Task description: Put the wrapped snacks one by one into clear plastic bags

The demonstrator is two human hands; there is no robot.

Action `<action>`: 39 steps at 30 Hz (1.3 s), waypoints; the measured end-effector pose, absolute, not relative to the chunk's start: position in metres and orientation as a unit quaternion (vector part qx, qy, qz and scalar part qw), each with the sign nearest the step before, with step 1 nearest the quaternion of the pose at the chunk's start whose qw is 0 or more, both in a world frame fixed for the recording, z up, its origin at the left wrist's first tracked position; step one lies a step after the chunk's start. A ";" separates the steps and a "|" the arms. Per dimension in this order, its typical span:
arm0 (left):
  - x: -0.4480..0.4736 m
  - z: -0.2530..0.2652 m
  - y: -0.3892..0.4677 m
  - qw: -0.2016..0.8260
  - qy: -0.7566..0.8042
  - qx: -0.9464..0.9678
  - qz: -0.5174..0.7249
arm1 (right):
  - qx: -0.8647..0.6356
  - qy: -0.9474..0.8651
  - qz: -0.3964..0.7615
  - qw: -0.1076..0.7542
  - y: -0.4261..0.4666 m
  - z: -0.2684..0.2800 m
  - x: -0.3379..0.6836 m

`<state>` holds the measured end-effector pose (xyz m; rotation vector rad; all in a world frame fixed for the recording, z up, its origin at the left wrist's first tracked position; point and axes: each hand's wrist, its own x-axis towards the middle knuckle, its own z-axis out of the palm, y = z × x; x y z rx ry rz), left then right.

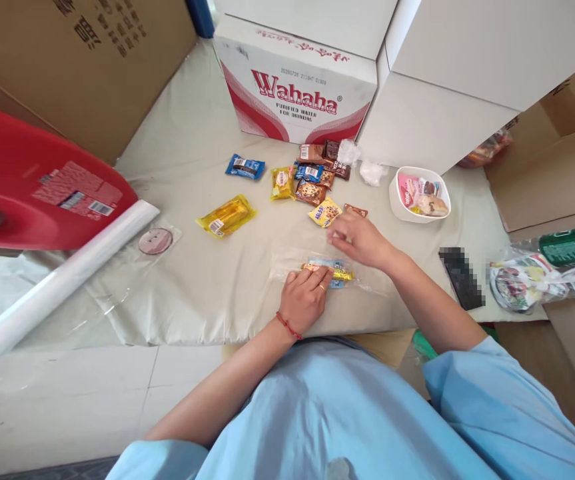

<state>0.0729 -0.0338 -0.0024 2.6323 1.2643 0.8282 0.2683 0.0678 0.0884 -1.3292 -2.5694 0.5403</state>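
My left hand (307,297) lies with its fingers stretched out over a small yellow snack packet (343,274), pressing it down. Beneath that packet shows a light blue packet (337,283), and both rest on a sheet of clear plastic film (287,265). Just beyond them, my right hand (360,240) is closed, its fingertips pinched at the far edge of the film. A yellow cookie packet (325,213) lies right by the right fingertips, and a brown packet (356,211) is partly hidden behind that hand.
Several brown and blue snack packets (310,192) are heaped before a Wahaha carton (300,93). A white tub (420,215) of snacks stands right of them. Leftward lie a long yellow packet (227,216), a film roll (67,280) and a red jug (42,180). A phone (461,277) lies at right.
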 end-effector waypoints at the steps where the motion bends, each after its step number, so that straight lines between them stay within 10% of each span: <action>1: 0.073 -0.004 -0.033 0.061 0.419 0.864 0.272 | -0.419 -0.882 0.192 0.103 0.055 0.090 0.270; 12: 0.023 0.001 -0.036 0.282 0.429 0.744 0.428 | -0.431 -0.879 0.200 -0.049 -0.018 0.052 0.259; 19: 0.011 0.010 0.000 0.217 0.686 0.570 0.397 | -0.452 -0.863 0.205 -0.096 -0.006 0.066 0.249; 29: 0.045 0.034 -0.015 0.268 0.626 0.645 0.346 | -0.440 -0.863 0.247 -0.019 0.001 0.066 0.248; 39: 0.087 -0.002 -0.036 0.082 0.517 0.821 0.228 | -0.565 -0.742 0.241 0.268 -0.025 0.048 0.298</action>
